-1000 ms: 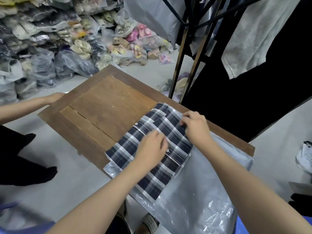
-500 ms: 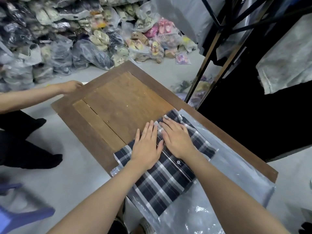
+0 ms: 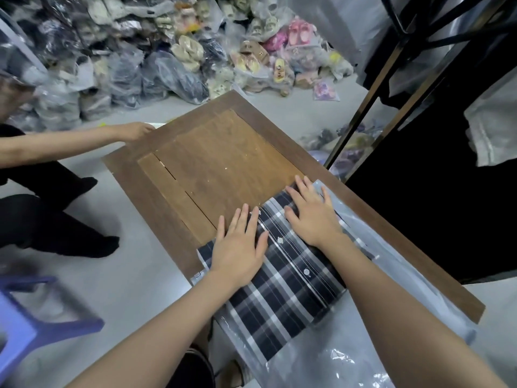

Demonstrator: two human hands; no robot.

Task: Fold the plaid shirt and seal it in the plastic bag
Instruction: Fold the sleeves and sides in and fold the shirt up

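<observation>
The folded dark plaid shirt (image 3: 291,289) lies flat on a clear plastic bag (image 3: 391,275) at the near right end of the wooden table (image 3: 223,152). Its button placket faces up. My left hand (image 3: 240,247) rests palm down on the shirt's left half, fingers spread and reaching over its far edge onto the wood. My right hand (image 3: 310,214) presses flat on the shirt's far right corner by the bag's edge. The bag sticks out past the shirt to the right and toward me.
Another person's hand (image 3: 134,131) holds the table's far left corner; their dark-clothed legs (image 3: 42,214) are at left. A blue plastic stool (image 3: 25,320) stands at lower left. Bagged shoes and clothes are piled behind. A black metal rack (image 3: 372,102) with hanging garments stands right.
My hands went from gripping the shirt's middle and far edge to lying flat on it, then slid apart, the right one moving to the far right corner. The camera tilted down and closer.
</observation>
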